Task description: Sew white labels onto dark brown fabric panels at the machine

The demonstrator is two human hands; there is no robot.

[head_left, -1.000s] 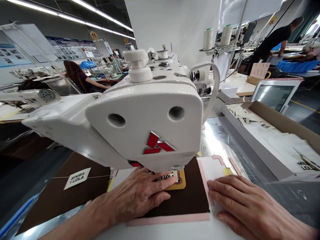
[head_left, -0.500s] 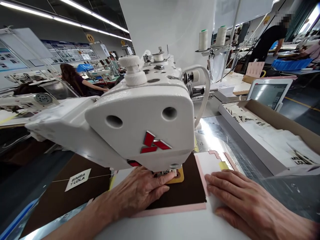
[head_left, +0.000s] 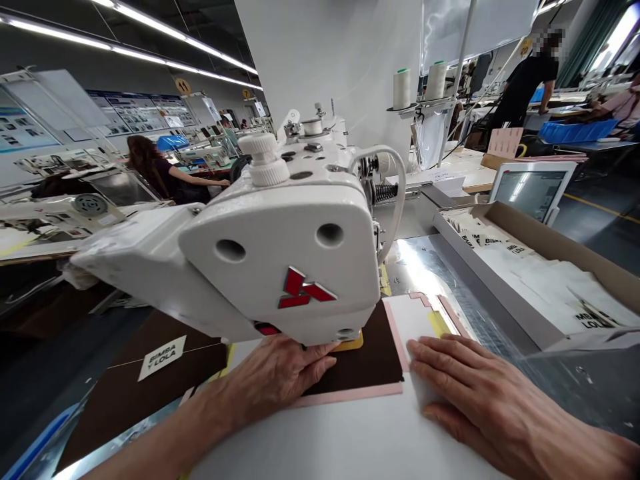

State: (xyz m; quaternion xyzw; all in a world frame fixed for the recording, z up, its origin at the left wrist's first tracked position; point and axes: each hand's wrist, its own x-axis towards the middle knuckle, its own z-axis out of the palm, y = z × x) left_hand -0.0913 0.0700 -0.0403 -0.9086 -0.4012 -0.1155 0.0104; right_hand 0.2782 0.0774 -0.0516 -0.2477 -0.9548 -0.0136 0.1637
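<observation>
My left hand (head_left: 273, 373) lies on a dark brown panel (head_left: 367, 367), index finger and thumb stretched out. Its fingertips reach under the head of a white sewing machine (head_left: 280, 233), which hides the needle area. Beside the index fingertip shows part of a yellow-orange plate (head_left: 351, 344). Pink strips (head_left: 350, 395) edge the panel on a white sheet (head_left: 320, 440). My right hand (head_left: 465, 380) rests flat on this sheet, right of the panel, fingers extended. At left, a white label (head_left: 163, 358) reading "BIMBA Y LOLA" lies on another brown piece (head_left: 115, 393).
A long box (head_left: 500, 293) of white printed labels stands at right, with a tablet screen (head_left: 533, 190) behind it. Two thread cones (head_left: 401, 89) stand at the back. Other people work at left and far right. A blue bin edge (head_left: 40, 443) shows at lower left.
The panel and sheet have slid a little away from me under the machine head, my hands staying on them. The lettering beside my left index finger is now hidden. The view has shifted slightly.
</observation>
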